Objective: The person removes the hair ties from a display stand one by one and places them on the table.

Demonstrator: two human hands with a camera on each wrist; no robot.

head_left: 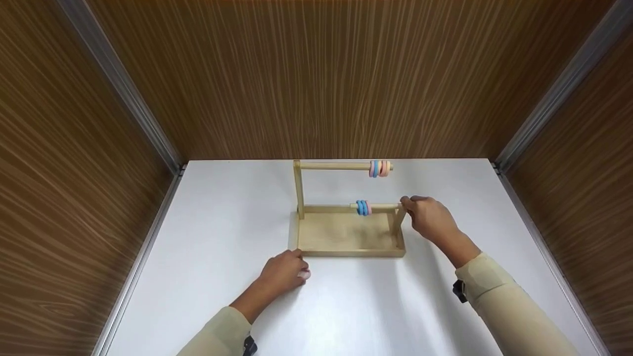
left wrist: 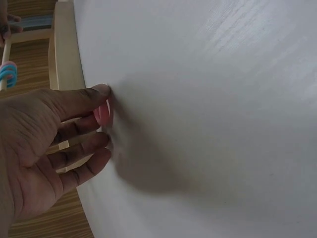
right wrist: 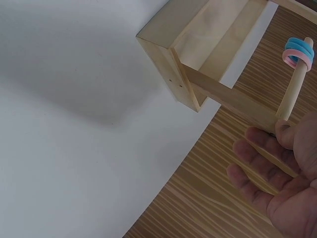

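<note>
A wooden stand [head_left: 346, 236] with a flat base and two horizontal dowels stands mid-table. The upper dowel [head_left: 334, 166] carries pink, blue and orange rings [head_left: 380, 168] near its free right end. Blue and pink rings [head_left: 363, 207] sit on the lower dowel [head_left: 383, 206]. My right hand [head_left: 428, 216] is at the top of the right post [head_left: 398, 220]; its fingers [right wrist: 257, 148] lie straight, one tip touching where the post [right wrist: 233, 96] meets the dowel [right wrist: 293, 94]. My left hand [head_left: 284, 272] rests on the table by the base's front left corner and pinches a small pink ring [left wrist: 103, 113].
The white table [head_left: 222, 222] is boxed in by wood-grain walls [head_left: 316, 74] at the back and on both sides. Bare table surface lies left, right and in front of the stand.
</note>
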